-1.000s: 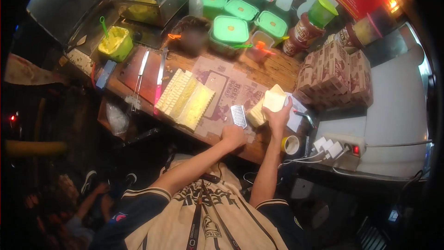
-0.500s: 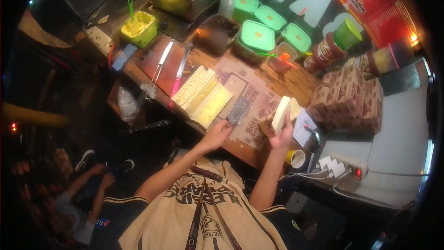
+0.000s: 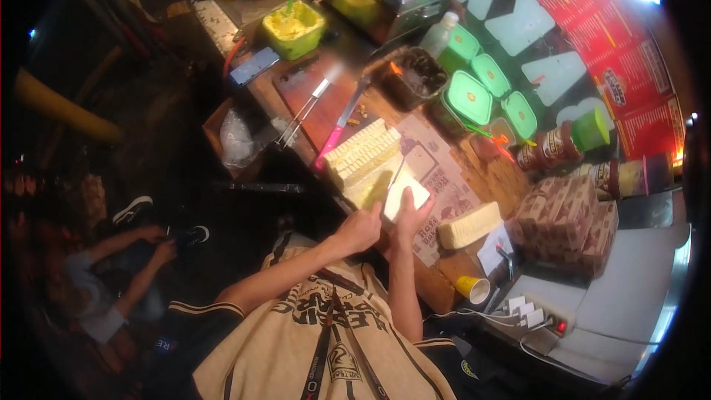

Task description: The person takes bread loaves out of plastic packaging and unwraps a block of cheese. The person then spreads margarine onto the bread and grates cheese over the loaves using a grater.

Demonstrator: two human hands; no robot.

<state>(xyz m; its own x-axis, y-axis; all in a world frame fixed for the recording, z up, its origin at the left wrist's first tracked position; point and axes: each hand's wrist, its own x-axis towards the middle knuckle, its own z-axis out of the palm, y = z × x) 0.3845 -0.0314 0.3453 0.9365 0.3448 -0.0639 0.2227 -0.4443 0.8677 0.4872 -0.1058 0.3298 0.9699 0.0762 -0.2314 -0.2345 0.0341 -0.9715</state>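
Observation:
My left hand [image 3: 359,231] is closed around the lower end of a thin grey grater [image 3: 393,181], seen almost edge-on over the bread. In my right hand [image 3: 409,218] is a smooth, pale block of cheese [image 3: 409,191], tilted close against the grater. Beneath and left of them lies a split loaf of bread [image 3: 363,155], its ridged half at the back and its yellow-topped half nearer me. Another pale loaf of bread [image 3: 470,225] rests to the right of my right hand. Printed paper [image 3: 449,196] lies partly under the work.
A pink-handled knife [image 3: 342,124] and metal tongs [image 3: 305,111] lie behind the loaf. A yellow-green tub [image 3: 295,35] of spread stands back left. Green-lidded containers [image 3: 469,96], stacked boxes [image 3: 559,215] and a yellow cup [image 3: 472,288] are rightward. Another person's arms [image 3: 141,267] show at lower left.
My left hand has lifted the grater off the paper. My right hand has moved left with the cheese to meet it. The view has shifted, moving the table rightward in frame.

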